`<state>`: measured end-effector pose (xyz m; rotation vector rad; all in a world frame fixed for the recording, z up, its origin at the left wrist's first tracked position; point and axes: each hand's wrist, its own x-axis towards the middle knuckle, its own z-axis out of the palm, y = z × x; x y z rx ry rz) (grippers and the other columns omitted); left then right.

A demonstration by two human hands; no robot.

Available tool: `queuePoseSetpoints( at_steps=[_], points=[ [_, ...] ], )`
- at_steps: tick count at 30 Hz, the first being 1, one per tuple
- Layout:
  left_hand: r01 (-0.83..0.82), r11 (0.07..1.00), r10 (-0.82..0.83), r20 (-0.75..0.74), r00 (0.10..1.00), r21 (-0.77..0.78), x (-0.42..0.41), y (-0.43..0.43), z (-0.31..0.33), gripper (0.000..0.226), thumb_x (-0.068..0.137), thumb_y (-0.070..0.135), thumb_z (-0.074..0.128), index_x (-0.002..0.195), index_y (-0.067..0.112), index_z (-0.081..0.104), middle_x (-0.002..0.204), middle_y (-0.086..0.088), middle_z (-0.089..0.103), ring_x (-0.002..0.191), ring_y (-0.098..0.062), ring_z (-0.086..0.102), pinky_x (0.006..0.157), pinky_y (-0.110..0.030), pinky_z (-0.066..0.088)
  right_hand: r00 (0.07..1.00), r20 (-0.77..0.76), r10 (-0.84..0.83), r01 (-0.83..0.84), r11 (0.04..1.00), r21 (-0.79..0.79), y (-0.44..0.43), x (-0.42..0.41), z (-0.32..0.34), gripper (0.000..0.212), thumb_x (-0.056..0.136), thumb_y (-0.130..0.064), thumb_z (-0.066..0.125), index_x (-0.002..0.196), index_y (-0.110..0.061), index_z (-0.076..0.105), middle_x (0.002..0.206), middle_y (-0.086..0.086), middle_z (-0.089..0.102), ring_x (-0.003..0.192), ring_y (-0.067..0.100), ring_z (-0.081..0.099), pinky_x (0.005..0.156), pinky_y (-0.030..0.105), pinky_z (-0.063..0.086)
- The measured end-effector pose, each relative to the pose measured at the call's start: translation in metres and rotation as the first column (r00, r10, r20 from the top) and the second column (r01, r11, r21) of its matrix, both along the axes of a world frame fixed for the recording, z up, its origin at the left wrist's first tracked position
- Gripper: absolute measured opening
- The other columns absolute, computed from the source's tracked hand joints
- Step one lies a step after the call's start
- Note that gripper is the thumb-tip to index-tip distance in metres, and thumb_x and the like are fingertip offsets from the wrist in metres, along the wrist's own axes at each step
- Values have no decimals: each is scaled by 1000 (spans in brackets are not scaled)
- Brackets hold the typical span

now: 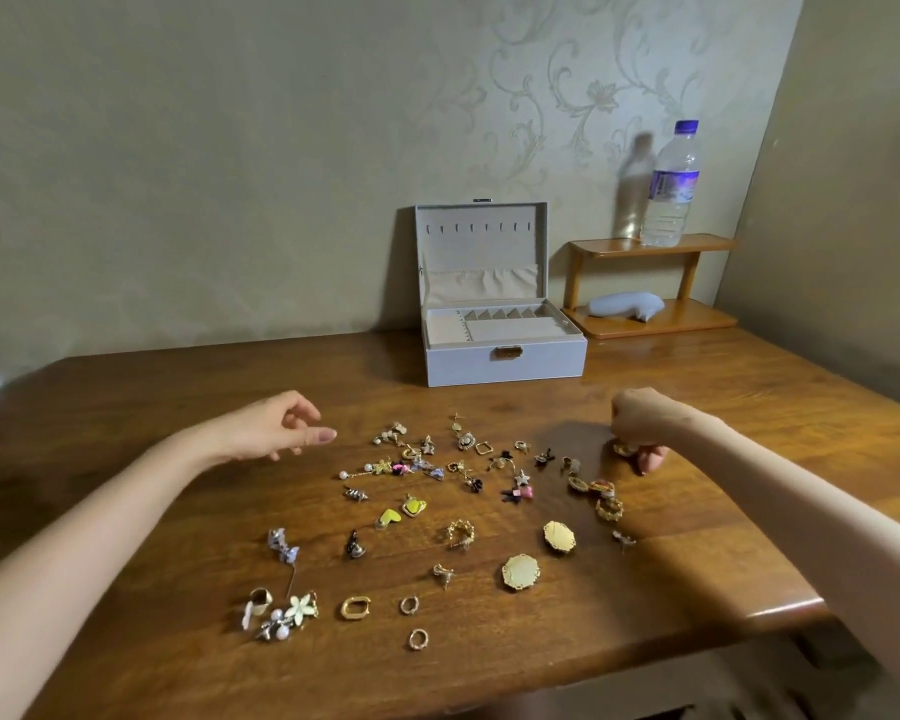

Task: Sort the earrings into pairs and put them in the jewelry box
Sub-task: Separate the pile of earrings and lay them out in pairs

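Left hand [281,428] hovers above the worktop [126,589], fingers loosely curled, holding nothing. Right hand [640,428] is down at the worktop, fingers pinched on a small gold earring [623,449]. The rest of the earrings [437,511] lie scattered between the two hands and nearer the person. Jewelry box [505,356] sits beyond the hands, lid up, compartments exposed. Water bottle [671,184] stands on a small shelf [650,246], beyond the right hand.
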<state>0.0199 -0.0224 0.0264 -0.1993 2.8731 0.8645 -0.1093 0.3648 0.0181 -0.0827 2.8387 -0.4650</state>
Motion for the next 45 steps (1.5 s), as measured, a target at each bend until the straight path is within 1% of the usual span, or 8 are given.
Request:
queuePoseSetpoints(
  at_steps=[5, 8, 14, 22, 25, 28, 35, 45],
  points=[
    [15, 997, 3, 235, 972, -75, 22, 5, 12, 87, 47, 63, 66, 118, 17, 43, 103, -3, 58, 87, -14, 66, 69, -22, 52, 993, 25, 118, -115, 989, -91, -38, 6, -3, 15, 96, -3, 42, 104, 4, 53, 78, 20, 62, 47, 19, 62, 40, 23, 50],
    [55, 990, -4, 372, 928, -127, 32, 16, 15, 73, 62, 53, 68, 120, 18, 40, 102, -1, 57, 88, -14, 67, 72, -20, 53, 978, 47, 206, -194, 964, -184, -62, 14, -5, 17, 95, -3, 46, 109, 3, 54, 81, 17, 62, 53, 19, 61, 47, 26, 55],
    [107, 970, 24, 528, 849, -217, 51, 24, 18, 70, 68, 34, 80, 121, 22, 35, 101, -2, 58, 81, -14, 68, 76, -24, 54, 902, -1, 431, -375, 784, -494, -74, 31, 4, 22, 94, -6, 48, 115, -4, 54, 98, 10, 63, 79, 17, 65, 74, 27, 57],
    [-13, 994, 59, 426, 903, -111, 45, 52, -3, 60, 67, 13, 82, 103, 20, 35, 86, -6, 63, 52, -12, 58, 51, -21, 48, 977, 19, 214, -197, 927, -319, -36, 24, 20, 19, 95, -11, 49, 114, -6, 51, 85, 17, 61, 54, 22, 64, 45, 27, 54],
    [-73, 997, 68, 354, 933, 1, 33, 65, -8, 55, 68, 8, 80, 99, 17, 36, 71, -6, 68, 52, -15, 60, 53, -24, 50, 969, 159, 191, -170, 976, -138, -23, 25, 21, 24, 97, -10, 44, 118, 1, 45, 86, 26, 60, 47, 27, 63, 39, 29, 52],
    [-90, 994, 75, 231, 970, 56, 22, 80, -12, 52, 69, 12, 79, 103, 13, 40, 82, -7, 66, 56, -14, 62, 54, -24, 51, 955, 249, 160, -160, 987, -19, -14, 29, 18, 29, 99, -11, 40, 122, 7, 44, 91, 30, 61, 45, 28, 63, 40, 31, 53],
    [-110, 993, 114, -87, 990, 46, 27, 69, -6, 43, 73, 25, 75, 102, 14, 44, 90, -5, 59, 74, -20, 68, 70, -35, 58, 956, 259, 140, -157, 987, 47, -8, 37, 8, 28, 99, -14, 41, 112, 9, 51, 95, 30, 66, 57, 30, 66, 45, 31, 55],
    [-8, 1000, 16, 385, 923, -20, 106, 41, 15, 62, 60, 33, 82, 104, 16, 41, 96, -13, 61, 68, -18, 69, 60, -25, 54, 941, 220, 258, -187, 936, -297, -56, 55, 7, 26, 97, -6, 44, 118, 8, 51, 93, 27, 65, 50, 26, 65, 47, 35, 57]
  ],
)
